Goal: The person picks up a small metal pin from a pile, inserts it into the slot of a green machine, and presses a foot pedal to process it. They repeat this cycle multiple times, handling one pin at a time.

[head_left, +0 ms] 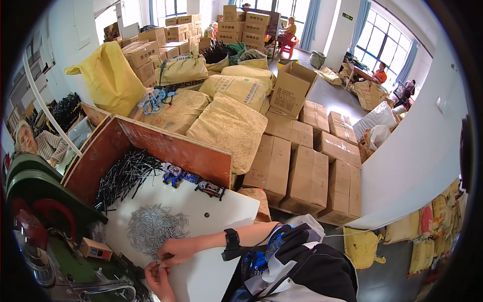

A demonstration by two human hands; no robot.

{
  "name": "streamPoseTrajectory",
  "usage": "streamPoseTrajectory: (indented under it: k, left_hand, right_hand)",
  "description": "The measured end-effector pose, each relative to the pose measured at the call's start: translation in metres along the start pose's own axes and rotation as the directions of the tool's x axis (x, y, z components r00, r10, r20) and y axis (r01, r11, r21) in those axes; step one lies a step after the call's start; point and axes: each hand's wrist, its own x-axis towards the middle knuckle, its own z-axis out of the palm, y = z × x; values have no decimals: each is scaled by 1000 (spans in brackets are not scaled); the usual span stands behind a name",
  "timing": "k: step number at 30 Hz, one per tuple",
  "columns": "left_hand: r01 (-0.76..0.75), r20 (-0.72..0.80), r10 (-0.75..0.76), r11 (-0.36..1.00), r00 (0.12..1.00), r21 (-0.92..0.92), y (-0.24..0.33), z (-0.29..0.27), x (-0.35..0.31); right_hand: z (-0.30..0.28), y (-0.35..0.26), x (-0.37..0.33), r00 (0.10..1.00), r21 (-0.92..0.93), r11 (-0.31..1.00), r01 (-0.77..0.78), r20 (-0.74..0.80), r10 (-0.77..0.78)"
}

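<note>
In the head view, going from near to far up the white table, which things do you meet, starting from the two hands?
left hand → right hand → heap of silver pins → three toy cars and pile of black rods → wooden board wall → tan sacks

A warehouse workshop: stacked cardboard boxes [302, 176], bulging sacks [229, 126], a green press machine [35, 201].

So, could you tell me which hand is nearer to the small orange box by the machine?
Left. The left hand sits just right of the orange box; the right hand lies further right, at the grey pin pile.
</note>
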Motion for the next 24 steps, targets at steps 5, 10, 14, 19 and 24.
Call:
streamPoseTrajectory:
  k: [5, 10, 14, 19, 24]
  left_hand:
    - [4, -11, -4, 1000, 1000, 27, 1, 1, 0]
    - [20, -15, -20, 998, 1000, 56, 3, 5, 1]
    - [36, -60, -32, 997, 998, 67, 11, 4, -5]
    - [87, -113, -98, 991, 989, -97, -1, 1, -6]
    - [122, -30, -125, 988, 992, -97, 3, 4, -1]
  right_hand:
    - [0, 5, 1, 1000, 29, 999, -14, 14, 13]
    - [-2, 4, -4, 999, 74, 997, -31, -8, 31]
    - [1, -3, 0, 1000, 69, 998, -2, 1, 2]
    - [-4, -3, -2, 1000, 48, 999, 14, 0, -14]
    - [-7, -16, -4, 998, 53, 997, -61, 6, 61]
